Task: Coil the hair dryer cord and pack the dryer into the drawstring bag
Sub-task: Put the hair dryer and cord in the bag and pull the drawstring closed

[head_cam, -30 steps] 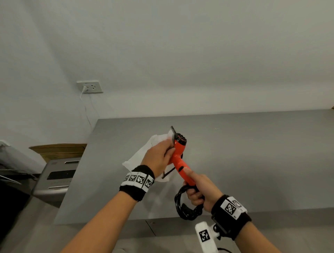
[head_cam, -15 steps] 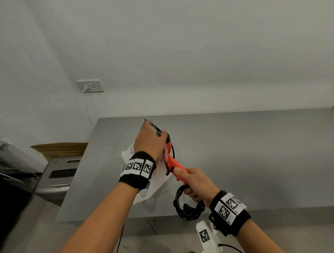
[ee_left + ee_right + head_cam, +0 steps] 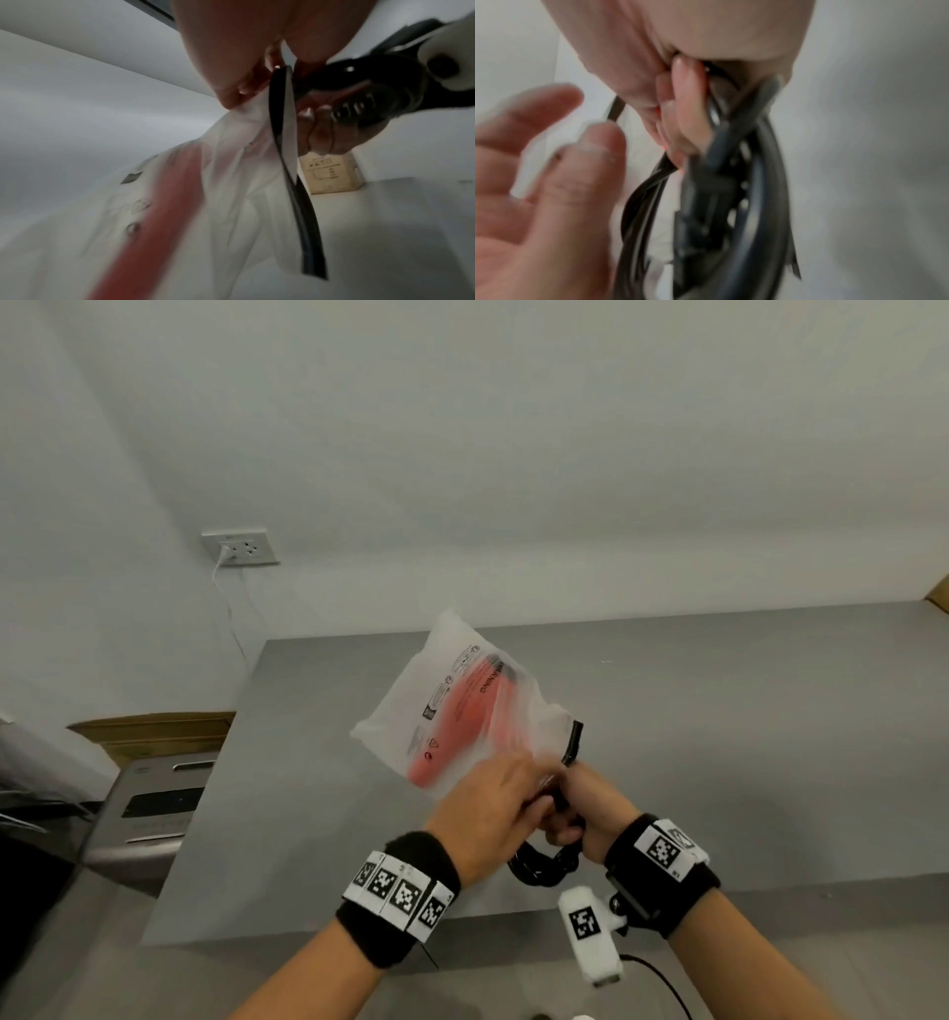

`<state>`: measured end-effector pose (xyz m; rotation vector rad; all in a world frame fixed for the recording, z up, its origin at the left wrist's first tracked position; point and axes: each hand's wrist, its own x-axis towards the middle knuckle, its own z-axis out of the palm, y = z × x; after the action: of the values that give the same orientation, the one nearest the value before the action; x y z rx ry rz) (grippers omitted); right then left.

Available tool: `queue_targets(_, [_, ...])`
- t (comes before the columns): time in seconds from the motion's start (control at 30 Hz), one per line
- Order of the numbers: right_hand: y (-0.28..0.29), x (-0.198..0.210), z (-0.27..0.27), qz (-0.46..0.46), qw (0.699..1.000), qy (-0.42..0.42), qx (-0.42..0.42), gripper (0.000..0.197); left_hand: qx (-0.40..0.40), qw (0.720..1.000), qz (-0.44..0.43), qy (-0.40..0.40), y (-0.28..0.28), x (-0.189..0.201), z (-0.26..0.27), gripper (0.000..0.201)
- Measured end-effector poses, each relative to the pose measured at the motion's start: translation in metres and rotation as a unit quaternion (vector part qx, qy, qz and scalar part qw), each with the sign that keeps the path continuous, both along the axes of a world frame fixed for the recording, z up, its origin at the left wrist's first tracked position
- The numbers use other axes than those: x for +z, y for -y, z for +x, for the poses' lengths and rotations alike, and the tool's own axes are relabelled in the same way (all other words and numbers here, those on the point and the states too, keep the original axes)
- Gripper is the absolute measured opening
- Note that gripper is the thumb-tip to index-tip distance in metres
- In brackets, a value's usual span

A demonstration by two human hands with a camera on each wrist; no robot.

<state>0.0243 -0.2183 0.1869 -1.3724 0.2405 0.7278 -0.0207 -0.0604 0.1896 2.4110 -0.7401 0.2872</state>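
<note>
The white translucent drawstring bag (image 3: pixel 452 706) is held up over the grey table (image 3: pixel 744 711), with the orange hair dryer (image 3: pixel 462 731) showing through it. My left hand (image 3: pixel 493 809) pinches the bag's mouth edge (image 3: pixel 246 109) at the handle. A black drawstring (image 3: pixel 572 742) sticks out beside the mouth and hangs as a flat strap (image 3: pixel 295 182) in the left wrist view. Just to the right, my right hand (image 3: pixel 580 809) grips the dryer's handle end together with the coiled black cord (image 3: pixel 539 865), its fingers (image 3: pixel 687 113) curled round the loops (image 3: pixel 744 203). The dryer's nozzle is hidden inside the bag.
A wall socket (image 3: pixel 241 548) with a white cable plugged in is at the back left. A cardboard box (image 3: pixel 154 737) and a grey machine (image 3: pixel 149 809) stand left of the table. Another box (image 3: pixel 331 174) sits on the table's far right.
The bag has gone over the dryer's head and down its body. My left hand slid from the dryer's head to the handle beside my right hand. The dryer now tilts up and left.
</note>
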Motion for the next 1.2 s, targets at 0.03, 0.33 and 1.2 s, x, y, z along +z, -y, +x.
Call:
queue_targets(0.03, [0.000,0.000,0.003,-0.003,1.000,-0.010,-0.002,0.029,0.042,0.999,-0.001,0.000,-0.006,-0.006,0.003,0.036])
queue_targets(0.33, [-0.010,0.000,0.013,-0.025,0.999,0.010,-0.038,0.029,0.081,0.996,0.001,-0.036,-0.002,-0.005,0.000,0.021])
queue_targets(1.2, [-0.001,0.001,0.012,0.080,0.985,0.096,-0.121,0.031,0.068,0.996,-0.052,-0.038,-0.015,0.038,0.018,0.030])
